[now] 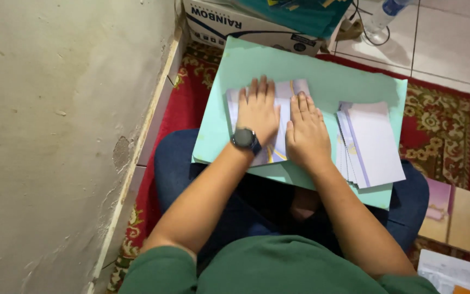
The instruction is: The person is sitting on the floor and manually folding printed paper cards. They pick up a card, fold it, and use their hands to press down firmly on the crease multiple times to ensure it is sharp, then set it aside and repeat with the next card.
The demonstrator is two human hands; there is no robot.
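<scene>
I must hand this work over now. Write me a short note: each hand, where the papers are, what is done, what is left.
Left hand: flat, palm down on the folded paper sheet, no grip.
Right hand: flat beside it, pressing the same sheet.
The sheet lies on a green board across the lap.
Done: a stack of folded papers rests on the board, to the right.
Left: this sheet is not yet on the stack.

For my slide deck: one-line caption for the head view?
Both hands, left and right, press flat a pale paper on a green folder.
</scene>
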